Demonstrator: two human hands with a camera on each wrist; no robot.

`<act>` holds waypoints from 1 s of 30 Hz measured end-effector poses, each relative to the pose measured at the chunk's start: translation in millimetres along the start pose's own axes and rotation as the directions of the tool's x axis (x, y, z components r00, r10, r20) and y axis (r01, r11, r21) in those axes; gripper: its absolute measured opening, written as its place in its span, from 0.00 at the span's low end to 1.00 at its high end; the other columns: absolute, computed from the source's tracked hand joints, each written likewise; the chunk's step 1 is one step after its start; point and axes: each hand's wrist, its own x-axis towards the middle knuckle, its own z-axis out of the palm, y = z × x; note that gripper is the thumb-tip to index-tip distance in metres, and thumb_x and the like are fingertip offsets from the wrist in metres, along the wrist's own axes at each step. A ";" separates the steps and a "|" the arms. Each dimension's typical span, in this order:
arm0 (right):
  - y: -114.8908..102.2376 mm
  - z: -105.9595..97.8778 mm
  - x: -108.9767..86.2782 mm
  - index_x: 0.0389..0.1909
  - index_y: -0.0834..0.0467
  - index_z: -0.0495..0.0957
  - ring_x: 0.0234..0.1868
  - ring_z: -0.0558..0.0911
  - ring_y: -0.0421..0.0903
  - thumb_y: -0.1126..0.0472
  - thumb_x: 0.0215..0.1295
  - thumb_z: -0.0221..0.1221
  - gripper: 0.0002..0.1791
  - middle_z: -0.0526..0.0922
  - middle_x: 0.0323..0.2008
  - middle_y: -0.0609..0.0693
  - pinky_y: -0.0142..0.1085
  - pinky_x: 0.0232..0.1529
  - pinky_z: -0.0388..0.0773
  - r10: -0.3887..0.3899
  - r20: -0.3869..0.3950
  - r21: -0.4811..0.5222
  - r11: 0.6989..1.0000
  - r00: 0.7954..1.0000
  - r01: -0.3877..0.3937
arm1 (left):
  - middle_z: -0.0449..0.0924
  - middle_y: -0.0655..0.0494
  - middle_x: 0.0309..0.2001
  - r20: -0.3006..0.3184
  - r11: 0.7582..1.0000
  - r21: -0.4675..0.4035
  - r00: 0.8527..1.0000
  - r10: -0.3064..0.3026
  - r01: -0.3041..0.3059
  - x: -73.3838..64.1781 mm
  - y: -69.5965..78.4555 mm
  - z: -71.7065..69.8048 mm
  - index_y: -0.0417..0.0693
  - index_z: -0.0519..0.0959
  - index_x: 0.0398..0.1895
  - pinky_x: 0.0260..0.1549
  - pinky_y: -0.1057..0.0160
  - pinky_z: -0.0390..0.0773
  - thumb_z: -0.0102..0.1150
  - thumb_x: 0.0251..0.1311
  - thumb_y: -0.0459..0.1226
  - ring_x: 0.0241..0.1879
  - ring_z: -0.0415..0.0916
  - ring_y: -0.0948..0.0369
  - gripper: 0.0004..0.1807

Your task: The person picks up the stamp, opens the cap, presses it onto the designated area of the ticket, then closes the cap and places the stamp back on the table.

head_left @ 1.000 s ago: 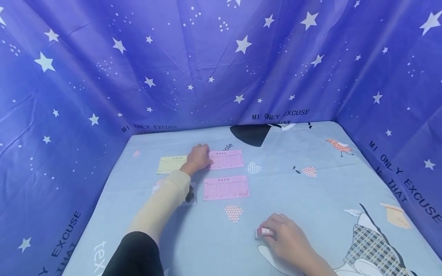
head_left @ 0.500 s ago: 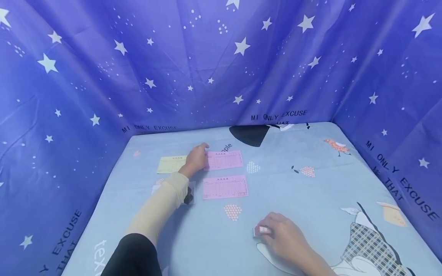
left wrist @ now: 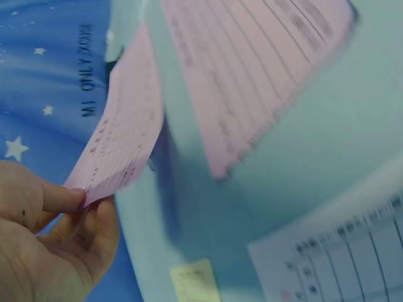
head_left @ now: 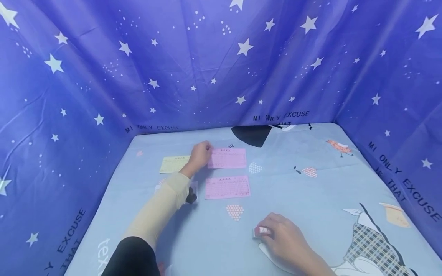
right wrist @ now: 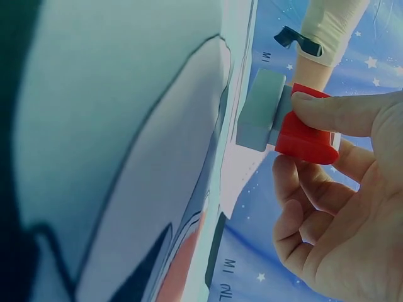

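Observation:
My left hand (head_left: 201, 156) pinches the left end of the upper pink printed slip (head_left: 227, 158) between thumb and fingers. In the left wrist view this slip (left wrist: 129, 113) curves up off the cloth. Below it lies a second pink slip (head_left: 228, 187). A yellow slip (head_left: 172, 165) lies to the left, partly behind my left wrist. My right hand (head_left: 284, 235) holds a small red stamp (right wrist: 308, 129) with a grey block end, thumb on one side and fingers on the other. The stamp stays close over the cloth at the lower middle.
A white printed slip (left wrist: 340, 264) lies under my left forearm, mostly hidden in the head view. A reddish object (head_left: 161, 268) shows partly beside the black sleeve. Patterned light-blue cloth (head_left: 293, 191) covers the table, with purple star curtains (head_left: 207, 57) on three sides.
My left hand now pinches the upper pink slip at its left end and has lifted it slightly. The right hand with the stamp has barely moved.

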 end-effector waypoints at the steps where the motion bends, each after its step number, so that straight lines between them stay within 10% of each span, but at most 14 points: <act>1: -0.2 0.1 0.4 0.33 0.38 0.83 0.39 0.78 0.32 0.64 0.48 0.74 0.17 0.75 0.34 0.25 0.37 0.43 0.80 0.002 0.001 -0.002 1.000 1.000 -0.002 | 0.84 0.45 0.45 0.004 1.000 -0.026 1.000 -0.012 0.012 -0.3 2.2 -1.2 0.41 0.81 0.44 0.47 0.54 0.81 0.54 0.67 0.28 0.45 0.81 0.51 0.07; 15: -6.8 1.3 7.5 0.32 0.37 0.83 0.40 0.77 0.30 0.62 0.51 0.73 0.15 0.74 0.33 0.24 0.36 0.44 0.80 0.077 0.078 0.014 0.997 0.994 -0.078 | 0.82 0.47 0.42 0.027 0.985 -0.172 1.000 -0.006 0.010 -16.8 25.9 -22.2 0.40 0.81 0.45 0.31 0.62 0.82 0.57 0.67 0.28 0.33 0.80 0.55 0.07; 30: -5.6 3.4 9.8 0.31 0.33 0.81 0.41 0.76 0.31 0.61 0.50 0.74 0.18 0.74 0.34 0.23 0.35 0.43 0.79 0.025 0.037 -0.003 1.000 0.999 -0.024 | 0.79 0.48 0.43 0.087 0.946 -0.315 0.995 -0.052 0.077 -61.2 21.3 -26.3 0.40 0.81 0.46 0.37 0.53 0.86 0.57 0.68 0.29 0.37 0.81 0.54 0.07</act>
